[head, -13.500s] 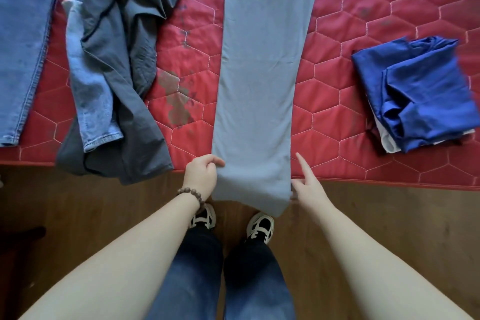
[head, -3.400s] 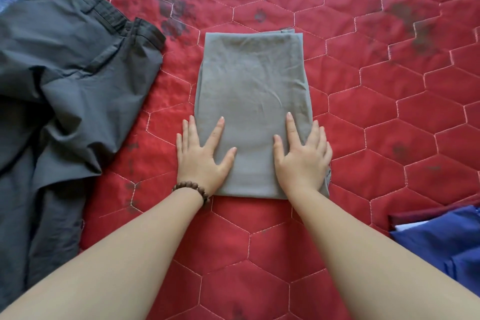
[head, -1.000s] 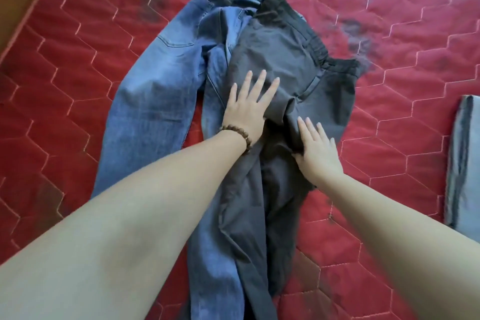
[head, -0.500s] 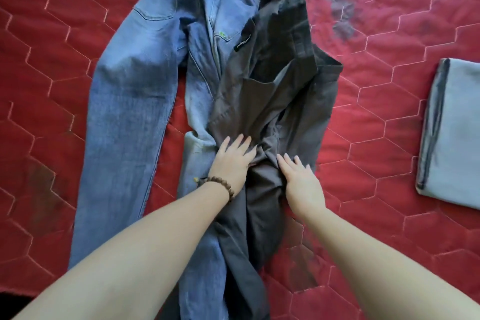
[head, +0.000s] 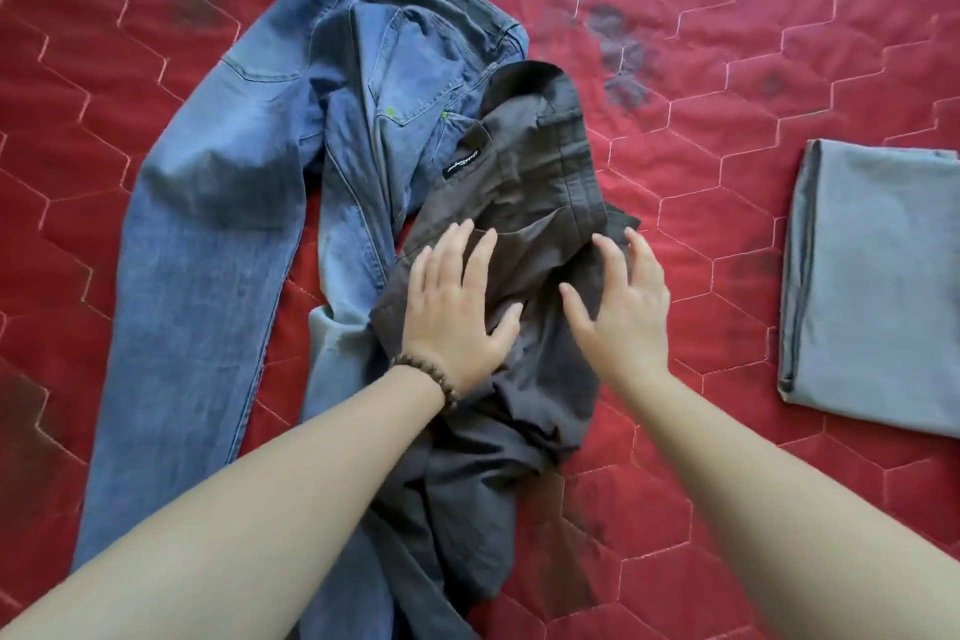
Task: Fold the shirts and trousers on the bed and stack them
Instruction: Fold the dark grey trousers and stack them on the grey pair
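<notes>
Crumpled dark grey trousers lie in the middle of the red quilted bed, their waistband bunched up and partly overlapping blue jeans spread out to the left. My left hand, with a bead bracelet at the wrist, lies flat with spread fingers on the grey trousers. My right hand rests on the same trousers just to the right, fingers spread and slightly bent, holding nothing. A folded light grey garment lies at the right edge.
Dark stains mark the red bedcover above the trousers. The trouser legs run down out of view between my forearms.
The grey trousers' waist has been bunched downwards, uncovering more of the jeans' seat. Both hands have let go of the gathered cloth and now lie spread on it.
</notes>
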{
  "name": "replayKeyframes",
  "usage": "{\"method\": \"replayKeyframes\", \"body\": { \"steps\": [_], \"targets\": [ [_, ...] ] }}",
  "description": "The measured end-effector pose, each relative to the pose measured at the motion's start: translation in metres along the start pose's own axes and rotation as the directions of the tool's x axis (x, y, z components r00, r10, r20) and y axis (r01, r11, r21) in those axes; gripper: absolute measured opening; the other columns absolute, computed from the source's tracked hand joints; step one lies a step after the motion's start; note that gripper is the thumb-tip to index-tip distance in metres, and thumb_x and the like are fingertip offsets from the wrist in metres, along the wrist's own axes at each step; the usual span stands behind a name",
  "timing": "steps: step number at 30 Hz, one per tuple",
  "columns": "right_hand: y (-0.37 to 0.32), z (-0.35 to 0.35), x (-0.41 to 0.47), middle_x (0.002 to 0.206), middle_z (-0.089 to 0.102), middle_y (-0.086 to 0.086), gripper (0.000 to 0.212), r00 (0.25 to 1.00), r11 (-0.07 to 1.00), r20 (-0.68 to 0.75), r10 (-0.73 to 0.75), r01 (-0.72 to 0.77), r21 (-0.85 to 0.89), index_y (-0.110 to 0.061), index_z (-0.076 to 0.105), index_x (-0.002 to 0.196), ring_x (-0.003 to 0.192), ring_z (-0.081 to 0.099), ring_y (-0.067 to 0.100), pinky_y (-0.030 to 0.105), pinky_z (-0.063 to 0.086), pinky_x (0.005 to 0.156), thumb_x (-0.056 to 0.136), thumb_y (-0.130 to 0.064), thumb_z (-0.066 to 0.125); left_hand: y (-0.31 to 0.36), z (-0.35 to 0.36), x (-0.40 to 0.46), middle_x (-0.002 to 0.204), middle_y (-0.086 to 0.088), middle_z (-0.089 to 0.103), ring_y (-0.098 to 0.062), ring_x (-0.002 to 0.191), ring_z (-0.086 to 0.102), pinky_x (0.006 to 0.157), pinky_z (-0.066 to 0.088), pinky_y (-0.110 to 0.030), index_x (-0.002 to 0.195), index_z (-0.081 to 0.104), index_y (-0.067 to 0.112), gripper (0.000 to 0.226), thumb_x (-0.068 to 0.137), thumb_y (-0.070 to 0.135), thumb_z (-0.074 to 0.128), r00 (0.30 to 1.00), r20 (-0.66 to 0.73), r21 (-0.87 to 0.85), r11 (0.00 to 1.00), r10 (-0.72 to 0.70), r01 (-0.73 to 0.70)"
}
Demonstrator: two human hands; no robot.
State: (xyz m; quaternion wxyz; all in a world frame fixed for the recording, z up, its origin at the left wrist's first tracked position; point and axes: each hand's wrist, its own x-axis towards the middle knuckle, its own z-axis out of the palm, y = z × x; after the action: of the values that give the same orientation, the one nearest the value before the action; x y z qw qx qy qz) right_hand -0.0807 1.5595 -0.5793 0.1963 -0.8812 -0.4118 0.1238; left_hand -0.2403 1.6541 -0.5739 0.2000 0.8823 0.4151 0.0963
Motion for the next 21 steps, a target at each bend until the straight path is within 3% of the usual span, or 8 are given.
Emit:
{"method": "replayKeyframes", "body": {
  "steps": [3, 5, 7, 9, 11, 14, 16, 21],
  "targets": [
    [0.017, -0.002, 0.056, 0.160, 0.009, 0.009, 0.082, 0.998, 0.999, 0.061, 0.018, -0.016, -0.035, -0.029, 0.024, 0.149, 0.145, 0.014, 0.026, 0.045, 0.020, 0.114, 0.081, -0.052, 0.065, 0.001, 0.008, 0.067, 0.159, -0.013, 0.015, -0.026, 0.148, 0.010, 0.119, 0.011, -0.047, 0.151, 0.018, 0.013, 0.092, 0.082, 0.061, 0.053, 0.999, -0.040, 0.076, 0.997, -0.030, 0.033],
    [0.028, 0.003, 0.082, 0.161, -0.002, 0.005, 0.096, 0.980, 0.997, 0.185, 0.072, -0.072, -0.005, -0.036, 0.012, 0.151, 0.147, 0.010, 0.026, 0.046, 0.020, 0.116, 0.077, -0.057, 0.068, 0.000, 0.015, 0.107, 0.161, -0.010, 0.001, -0.023, 0.149, 0.000, 0.120, 0.008, -0.045, 0.153, 0.002, 0.018, 0.102, 0.079, 0.069, 0.051, 0.999, -0.002, 0.120, 0.992, -0.044, 0.044],
    [0.035, 0.012, 0.096, 0.160, 0.007, 0.007, 0.102, 0.938, 0.982, 0.317, 0.138, -0.171, 0.080, -0.035, 0.010, 0.151, 0.145, 0.016, 0.028, 0.044, 0.024, 0.116, 0.073, -0.054, 0.074, -0.005, 0.026, 0.132, 0.161, -0.006, 0.005, -0.023, 0.148, 0.008, 0.118, 0.018, -0.044, 0.153, -0.005, 0.025, 0.106, 0.078, 0.068, 0.057, 0.993, 0.087, 0.078, 0.994, -0.077, 0.070],
    [0.041, 0.023, 0.099, 0.147, 0.036, 0.010, 0.096, 0.930, 0.970, 0.327, 0.165, -0.214, 0.119, -0.026, 0.024, 0.148, 0.138, 0.029, 0.029, 0.040, 0.031, 0.111, 0.072, -0.048, 0.077, -0.010, 0.039, 0.140, 0.153, -0.004, 0.032, -0.025, 0.140, 0.032, 0.109, 0.035, -0.044, 0.153, 0.004, 0.028, 0.097, 0.082, 0.053, 0.064, 0.977, 0.189, 0.019, 0.995, -0.098, 0.096],
    [0.044, 0.030, 0.096, 0.128, 0.054, 0.007, 0.078, 0.945, 0.972, 0.274, 0.177, -0.212, 0.105, -0.019, 0.043, 0.135, 0.124, 0.044, 0.028, 0.037, 0.039, 0.101, 0.071, -0.046, 0.079, -0.012, 0.051, 0.135, 0.135, -0.005, 0.055, -0.027, 0.122, 0.052, 0.098, 0.043, -0.041, 0.148, 0.028, 0.028, 0.071, 0.087, 0.036, 0.063, 0.972, 0.205, 0.020, 0.994, -0.111, 0.109],
    [0.047, 0.024, 0.087, 0.100, 0.062, 0.003, 0.054, 0.942, 0.972, 0.293, 0.163, -0.205, 0.117, -0.015, 0.057, 0.106, 0.097, 0.055, 0.023, 0.032, 0.042, 0.077, 0.068, -0.045, 0.082, -0.009, 0.055, 0.121, 0.112, -0.004, 0.067, -0.029, 0.106, 0.060, 0.083, 0.043, -0.037, 0.112, 0.063, 0.023, 0.022, 0.093, 0.028, 0.054, 0.988, 0.095, 0.072, 0.991, -0.118, 0.111],
    [0.051, 0.012, 0.081, 0.087, 0.061, 0.001, 0.042, 0.933, 0.976, 0.334, 0.134, -0.183, 0.119, -0.014, 0.058, 0.092, 0.084, 0.054, 0.020, 0.031, 0.037, 0.068, 0.070, -0.041, 0.082, -0.006, 0.049, 0.115, 0.102, -0.007, 0.069, -0.031, 0.100, 0.061, 0.077, 0.040, -0.037, 0.099, 0.065, 0.017, 0.016, 0.094, 0.023, 0.052, 0.990, 0.038, 0.019, 0.990, -0.138, 0.138],
    [0.056, -0.045, 0.073, 0.077, 0.058, 0.006, 0.025, 0.966, 0.998, 0.252, 0.054, -0.062, 0.022, -0.005, 0.059, 0.082, 0.080, 0.053, 0.027, 0.035, 0.041, 0.067, 0.085, -0.027, 0.070, 0.015, -0.003, 0.117, 0.097, -0.018, 0.067, -0.037, 0.095, 0.060, 0.076, 0.044, -0.037, 0.101, 0.061, 0.008, 0.014, 0.096, 0.011, 0.048, 0.977, -0.047, -0.258, 0.947, -0.209, 0.191]
  ]
}}
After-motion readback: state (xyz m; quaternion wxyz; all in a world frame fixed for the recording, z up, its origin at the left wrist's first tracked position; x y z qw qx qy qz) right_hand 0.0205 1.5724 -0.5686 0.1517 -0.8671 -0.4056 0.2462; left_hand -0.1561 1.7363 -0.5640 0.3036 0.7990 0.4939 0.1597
